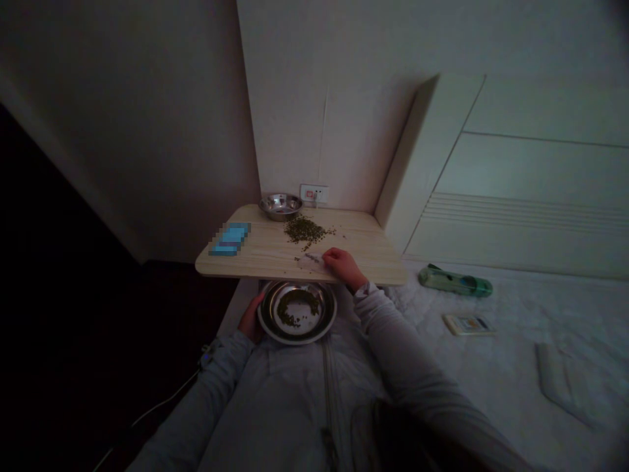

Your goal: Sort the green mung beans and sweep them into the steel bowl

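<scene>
My left hand grips the left side of a steel bowl, held just below the table's front edge. Inside the bowl, small green beans or grains form a curved band around a bare patch of metal. My right hand is over the front right of the small wooden table, its fingers pinched together. Beside those fingertips lies a thin pale patch with a few dark bits; whether the fingers hold it I cannot tell. Behind it spreads a loose pile of green grains.
A second steel bowl stands at the table's back left, near a wall socket. A blurred blue item lies at the left. On the bed to the right are a green package, a phone and a pale folded item.
</scene>
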A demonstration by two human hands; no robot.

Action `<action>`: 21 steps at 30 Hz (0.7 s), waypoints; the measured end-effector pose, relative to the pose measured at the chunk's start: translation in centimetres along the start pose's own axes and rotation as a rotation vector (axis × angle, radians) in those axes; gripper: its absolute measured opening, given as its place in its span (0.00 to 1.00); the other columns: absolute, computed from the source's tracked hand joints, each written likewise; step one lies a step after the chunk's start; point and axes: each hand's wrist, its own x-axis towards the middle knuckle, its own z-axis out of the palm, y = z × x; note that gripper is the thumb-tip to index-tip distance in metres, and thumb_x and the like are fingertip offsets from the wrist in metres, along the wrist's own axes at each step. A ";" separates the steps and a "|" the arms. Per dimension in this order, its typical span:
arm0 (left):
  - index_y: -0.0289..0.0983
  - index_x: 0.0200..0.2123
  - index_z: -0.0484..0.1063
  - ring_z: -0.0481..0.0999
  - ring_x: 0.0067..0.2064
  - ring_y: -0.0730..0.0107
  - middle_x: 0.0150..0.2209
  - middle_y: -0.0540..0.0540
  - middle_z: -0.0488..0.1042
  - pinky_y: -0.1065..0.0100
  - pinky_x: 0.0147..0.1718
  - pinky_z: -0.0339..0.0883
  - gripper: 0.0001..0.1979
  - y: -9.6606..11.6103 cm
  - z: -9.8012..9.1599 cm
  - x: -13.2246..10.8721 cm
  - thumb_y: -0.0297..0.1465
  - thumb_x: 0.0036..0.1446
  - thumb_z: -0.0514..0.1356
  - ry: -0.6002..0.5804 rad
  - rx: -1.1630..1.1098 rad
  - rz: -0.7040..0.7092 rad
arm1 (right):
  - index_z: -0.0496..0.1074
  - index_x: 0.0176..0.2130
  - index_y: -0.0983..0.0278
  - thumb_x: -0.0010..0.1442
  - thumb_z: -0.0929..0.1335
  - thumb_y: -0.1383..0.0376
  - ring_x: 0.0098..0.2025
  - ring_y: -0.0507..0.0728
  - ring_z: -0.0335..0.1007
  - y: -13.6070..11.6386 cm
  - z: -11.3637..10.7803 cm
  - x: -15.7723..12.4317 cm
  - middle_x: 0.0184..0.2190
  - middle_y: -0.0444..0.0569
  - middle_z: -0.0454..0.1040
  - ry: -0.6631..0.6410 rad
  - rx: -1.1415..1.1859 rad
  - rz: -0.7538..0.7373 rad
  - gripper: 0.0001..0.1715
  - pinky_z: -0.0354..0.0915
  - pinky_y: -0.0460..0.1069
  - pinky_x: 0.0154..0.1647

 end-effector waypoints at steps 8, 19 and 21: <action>0.32 0.29 0.72 0.71 0.41 0.64 0.27 0.44 0.76 0.66 0.43 0.61 0.14 0.0 0.1 -0.1 0.31 0.49 0.49 -0.001 0.001 -0.013 | 0.67 0.23 0.66 0.44 0.61 0.63 0.23 0.47 0.60 0.1 0.1 0.0 0.19 0.43 0.67 -0.004 0.020 0.002 0.09 0.55 0.43 0.26; 0.33 0.31 0.72 0.71 0.40 0.64 0.28 0.45 0.76 0.66 0.43 0.61 0.15 0.0 0.0 -0.1 0.32 0.50 0.48 -0.013 -0.005 -0.032 | 0.66 0.24 0.66 0.44 0.61 0.62 0.23 0.47 0.59 0.2 0.1 0.0 0.20 0.43 0.67 -0.004 -0.003 -0.004 0.09 0.54 0.43 0.25; 0.33 0.31 0.72 0.71 0.41 0.64 0.28 0.45 0.76 0.66 0.43 0.61 0.15 0.0 0.0 -0.1 0.32 0.50 0.48 -0.008 0.002 -0.021 | 0.66 0.24 0.66 0.44 0.61 0.63 0.23 0.47 0.59 0.1 0.1 0.0 0.20 0.43 0.67 -0.007 0.002 -0.005 0.09 0.55 0.43 0.25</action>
